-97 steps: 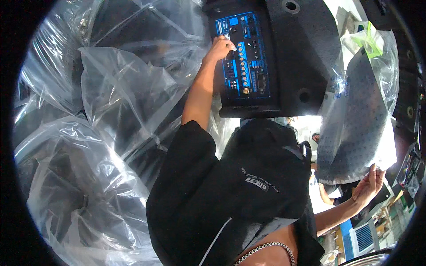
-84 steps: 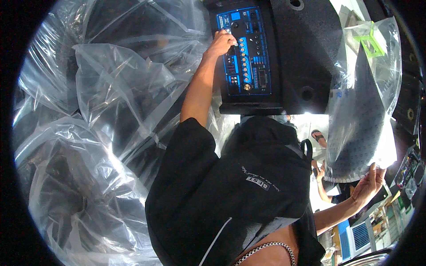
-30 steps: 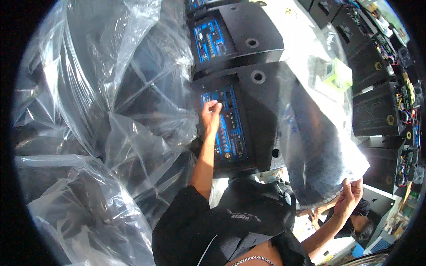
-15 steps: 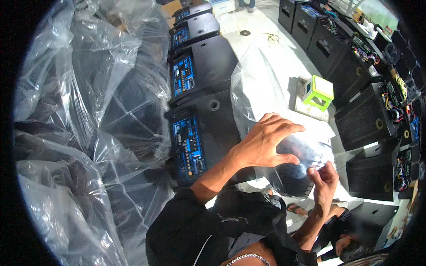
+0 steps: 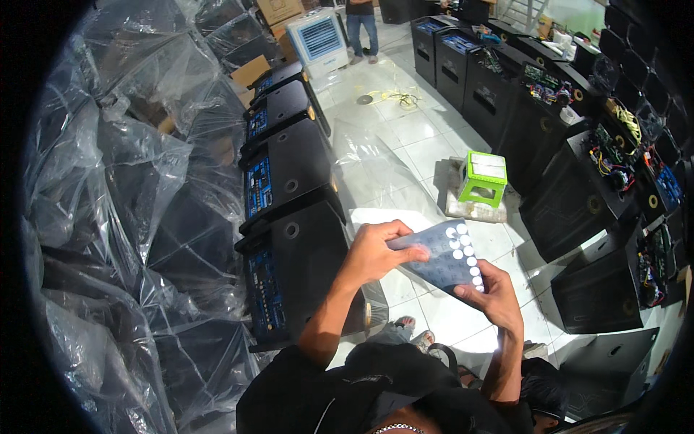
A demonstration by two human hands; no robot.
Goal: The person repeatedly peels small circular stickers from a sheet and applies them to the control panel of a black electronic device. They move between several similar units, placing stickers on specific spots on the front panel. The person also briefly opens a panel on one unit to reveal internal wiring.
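A grey sheet of small round stickers [image 5: 439, 259], with several white circles along its right edge, is stretched between my two hands. My left hand [image 5: 377, 253] pinches its left end, thumb on top and fingers curled behind. The lower right corner is gripped by my right hand [image 5: 499, 293], its thumb on the sheet's face. Just left of my left hand stands a black speaker cabinet [image 5: 303, 253] with a blue circuit panel [image 5: 264, 289] on its side. Clear plastic film [image 5: 369, 163] hangs beyond the sheet.
Plastic-covered stacks [image 5: 144, 239] fill the left side. Several open cabinets [image 5: 571, 210] with exposed wiring line the right. A green stool [image 5: 486, 177] stands on a slab ahead. An air cooler [image 5: 318, 43] and a standing person [image 5: 361, 29] are far off. Another person [image 5: 543, 390] is low at right.
My left hand, spread over the sheet before, has closed on its left end. The sheet's circles now show more plainly. The view has tilted up, bringing in more of the far floor.
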